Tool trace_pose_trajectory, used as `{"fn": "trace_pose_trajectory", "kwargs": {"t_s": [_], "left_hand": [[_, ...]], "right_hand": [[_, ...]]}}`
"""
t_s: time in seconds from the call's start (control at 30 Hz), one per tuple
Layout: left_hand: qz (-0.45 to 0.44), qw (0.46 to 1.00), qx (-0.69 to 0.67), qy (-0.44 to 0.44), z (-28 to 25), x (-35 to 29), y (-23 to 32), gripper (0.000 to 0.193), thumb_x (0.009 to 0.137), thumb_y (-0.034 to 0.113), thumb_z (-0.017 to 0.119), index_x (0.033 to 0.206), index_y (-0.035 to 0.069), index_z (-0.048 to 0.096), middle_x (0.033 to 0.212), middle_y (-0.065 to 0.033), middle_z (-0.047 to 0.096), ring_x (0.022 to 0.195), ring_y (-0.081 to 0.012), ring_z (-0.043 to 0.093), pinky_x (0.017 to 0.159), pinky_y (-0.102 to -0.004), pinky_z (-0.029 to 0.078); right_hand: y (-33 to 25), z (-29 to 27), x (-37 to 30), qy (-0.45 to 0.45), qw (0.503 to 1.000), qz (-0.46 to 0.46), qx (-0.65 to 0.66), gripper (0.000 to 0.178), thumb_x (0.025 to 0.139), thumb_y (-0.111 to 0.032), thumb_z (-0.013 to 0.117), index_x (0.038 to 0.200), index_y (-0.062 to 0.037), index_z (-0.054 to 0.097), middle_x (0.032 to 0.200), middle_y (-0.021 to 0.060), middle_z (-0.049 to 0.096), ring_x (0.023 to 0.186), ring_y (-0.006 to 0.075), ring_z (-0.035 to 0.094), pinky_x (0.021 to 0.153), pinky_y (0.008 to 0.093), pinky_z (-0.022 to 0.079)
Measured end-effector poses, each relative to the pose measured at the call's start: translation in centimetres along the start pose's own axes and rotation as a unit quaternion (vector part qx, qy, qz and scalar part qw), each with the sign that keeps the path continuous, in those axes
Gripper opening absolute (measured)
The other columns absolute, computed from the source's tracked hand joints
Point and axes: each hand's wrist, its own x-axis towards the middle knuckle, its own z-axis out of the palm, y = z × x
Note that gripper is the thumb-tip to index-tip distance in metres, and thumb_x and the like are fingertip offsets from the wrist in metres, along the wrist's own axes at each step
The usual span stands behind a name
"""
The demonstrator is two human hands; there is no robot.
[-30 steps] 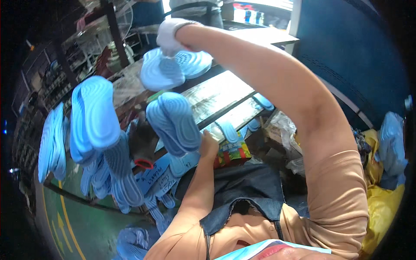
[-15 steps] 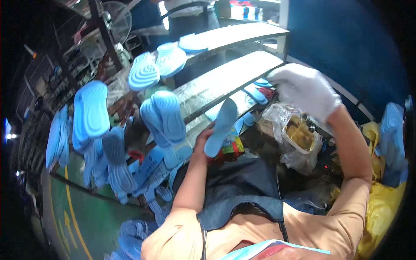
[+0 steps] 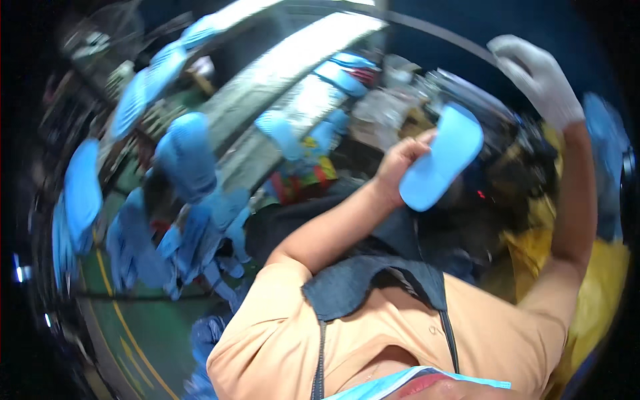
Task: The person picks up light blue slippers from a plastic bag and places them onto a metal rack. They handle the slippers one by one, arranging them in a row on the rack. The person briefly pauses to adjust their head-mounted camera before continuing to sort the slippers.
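My bare left hand [image 3: 400, 162] is closed on one end-side edge of a light-blue shoe sole [image 3: 445, 159], its smooth face showing, held tilted in front of my dark apron. Well to the right, my right hand [image 3: 541, 80] wears a white glove and is raised in the air. Its fingers point up and left, with a gap between thumb and fingers, and nothing shows in them. More blue soles [image 3: 187, 157] with ridged patterns stand in groups on the rack at the left, blurred by motion.
Metal shelves [image 3: 287, 63] slant across the upper middle, with blue soles [image 3: 341, 79] on a lower one. Clear plastic bags [image 3: 380, 113] lie beyond the left hand. Yellow sacking [image 3: 587, 300] and a blue bag [image 3: 605, 153] are at the right. Green floor [image 3: 150, 333] with yellow lines shows lower left.
My left hand has carried the sole to the right and turned it, so its smooth light-blue face shows. The gloved right hand has moved up and right. The view has shifted.
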Motion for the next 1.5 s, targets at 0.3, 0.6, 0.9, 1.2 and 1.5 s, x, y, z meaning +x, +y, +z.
{"fn": "trace_pose_trajectory", "kwargs": {"t_s": [0.3, 0.6, 0.9, 1.2, 1.5], "left_hand": [[-0.024, 0.956, 0.151, 0.250, -0.8, 2.9, -1.3, 0.043, 0.098, 0.029, 0.045, 0.123, -0.006, 0.052, 0.115, -0.0190, 0.062, 0.104, -0.0304, 0.064, 0.089, -0.0447, 0.054], [0.416, 0.511, 0.695, 0.288, 7.2, -13.2, 14.2, 0.031, 0.079, -0.007, 0.044, 0.102, 0.002, 0.063, 0.106, -0.0073, 0.063, 0.094, -0.0115, 0.057, 0.086, -0.0279, 0.046], [0.546, 0.401, 0.666, 0.313, 12.7, -20.0, 21.7, 0.028, 0.085, -0.003, 0.044, 0.104, 0.002, 0.063, 0.114, -0.0090, 0.065, 0.103, -0.0134, 0.058, 0.087, -0.0285, 0.045], [0.591, 0.334, 0.662, 0.318, 11.3, -21.9, 23.0, 0.026, 0.081, -0.004, 0.047, 0.102, -0.001, 0.063, 0.118, -0.0151, 0.062, 0.112, -0.0218, 0.058, 0.100, -0.0329, 0.041], [0.581, 0.269, 0.704, 0.307, 10.9, -20.5, 22.9, 0.035, 0.085, -0.001, 0.048, 0.119, -0.002, 0.057, 0.136, -0.0199, 0.052, 0.123, -0.0280, 0.053, 0.100, -0.0365, 0.043]], "right_hand": [[7.9, 6.1, 0.9, -0.096, 0.991, 0.092, 0.016, 0.019, 0.094, -0.011, 0.057, 0.110, -0.0017, 0.063, 0.095, 0.0092, 0.068, 0.087, 0.0184, 0.063, 0.082, 0.0310, 0.051], [12.0, 9.4, 4.0, -0.376, 0.827, 0.329, 0.258, 0.039, 0.082, -0.031, 0.073, 0.114, -0.0088, 0.069, 0.101, 0.0034, 0.068, 0.090, 0.0141, 0.063, 0.074, 0.0308, 0.052], [21.3, 10.0, 2.3, -0.204, 0.918, 0.264, 0.213, 0.022, 0.087, -0.013, 0.056, 0.105, -0.0024, 0.063, 0.084, 0.0030, 0.061, 0.078, 0.0159, 0.058, 0.073, 0.0348, 0.049], [16.8, 2.9, 4.5, -0.095, 0.947, 0.220, 0.215, 0.031, 0.092, -0.017, 0.051, 0.117, -0.0022, 0.061, 0.099, 0.0033, 0.062, 0.091, 0.0122, 0.056, 0.084, 0.0297, 0.045], [6.5, -0.6, 5.6, -0.041, 0.959, 0.229, 0.163, 0.035, 0.090, -0.023, 0.050, 0.118, -0.0043, 0.061, 0.091, -0.0003, 0.059, 0.082, 0.0096, 0.053, 0.074, 0.0262, 0.045]]}}
